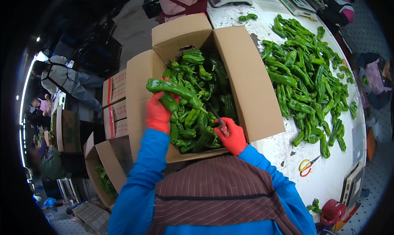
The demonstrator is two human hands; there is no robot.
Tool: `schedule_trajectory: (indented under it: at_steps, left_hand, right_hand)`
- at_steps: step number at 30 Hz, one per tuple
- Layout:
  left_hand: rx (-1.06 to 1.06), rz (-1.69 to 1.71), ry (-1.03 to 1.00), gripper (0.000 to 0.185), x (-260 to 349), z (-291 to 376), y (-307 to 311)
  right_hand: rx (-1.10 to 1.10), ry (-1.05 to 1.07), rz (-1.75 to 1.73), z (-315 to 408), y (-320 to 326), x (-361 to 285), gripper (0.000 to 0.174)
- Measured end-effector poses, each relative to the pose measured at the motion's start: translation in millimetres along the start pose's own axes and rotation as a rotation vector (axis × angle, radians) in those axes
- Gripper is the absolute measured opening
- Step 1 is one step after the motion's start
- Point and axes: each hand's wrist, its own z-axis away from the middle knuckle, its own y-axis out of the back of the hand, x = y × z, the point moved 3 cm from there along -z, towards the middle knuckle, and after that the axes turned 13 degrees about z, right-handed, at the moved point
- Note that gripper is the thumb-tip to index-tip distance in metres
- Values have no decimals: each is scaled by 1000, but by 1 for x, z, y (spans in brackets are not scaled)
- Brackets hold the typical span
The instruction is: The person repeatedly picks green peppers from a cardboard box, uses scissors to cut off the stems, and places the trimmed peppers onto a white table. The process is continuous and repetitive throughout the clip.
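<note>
An open cardboard box (258, 102), its flaps folded out, stands before me with many green peppers (192, 116) inside. Over its left part, my left hand (158, 113) in a red glove grips a long green pepper (177, 88) and a second pepper (168, 102) below it. The long pepper's stem points right and down. My right hand (232, 136), also gloved in red, is at the box's near right corner. It holds a pair of scissors (221, 121) with dark blades towards the peppers; most of the handles are hidden by the fingers.
Right of the box, a large pile of green peppers (303, 78) lies on a white table (277, 167). Scissors with yellow and red handles (305, 168) rest nearby. Stacked cartons (115, 105) and another open box (110, 161) are at left. A person (183, 2) stands beyond the box.
</note>
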Motion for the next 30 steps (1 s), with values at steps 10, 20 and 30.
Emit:
schedule_trajectory:
  at_steps: [10,20,30]
  left_hand:
    - [-627,-202,122,23,6,4,-37]
    - [94,-336,310,47,-18,-16,-24]
    - [-272,-593,653,55,-222,-153,-189]
  right_hand:
    - [-6,-131,-135,-6,3,4,36]
    - [83,-23,-418,4,13,3,45]
    - [269,46,-553,12,26,12,53]
